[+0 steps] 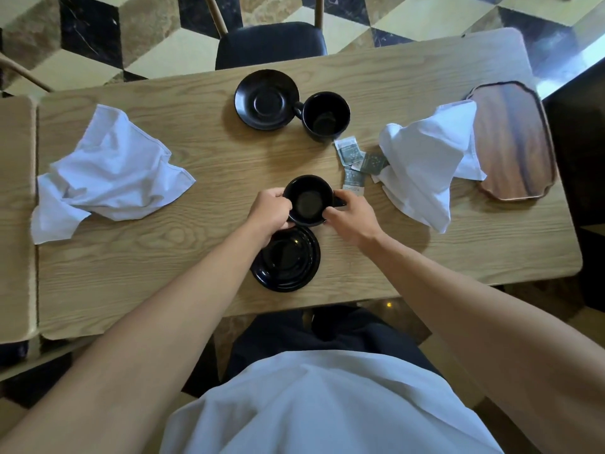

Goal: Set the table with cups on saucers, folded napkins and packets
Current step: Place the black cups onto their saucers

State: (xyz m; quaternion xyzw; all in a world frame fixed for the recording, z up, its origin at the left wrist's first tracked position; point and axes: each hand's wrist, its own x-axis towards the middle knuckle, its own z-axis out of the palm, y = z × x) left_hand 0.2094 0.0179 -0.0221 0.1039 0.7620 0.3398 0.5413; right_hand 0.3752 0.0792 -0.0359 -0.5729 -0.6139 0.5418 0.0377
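A black cup (pixel 307 201) is held between both hands just beyond a black saucer (pixel 288 260) near the table's front edge. My left hand (pixel 270 213) grips its left side; my right hand (pixel 348 216) holds its right side by the handle. A second black cup (pixel 324 116) stands on the table, touching a second empty saucer (pixel 266 99) at the far side. Two crumpled white napkins lie unfolded, one at the left (pixel 108 175) and one at the right (pixel 425 165). Several grey packets (pixel 358 160) lie scattered between the far cup and the right napkin.
A wooden tray (pixel 517 145) lies at the table's right end, partly under the right napkin. A black-seated chair (pixel 271 44) stands at the far side. Another wooden table (pixel 16 217) adjoins on the left.
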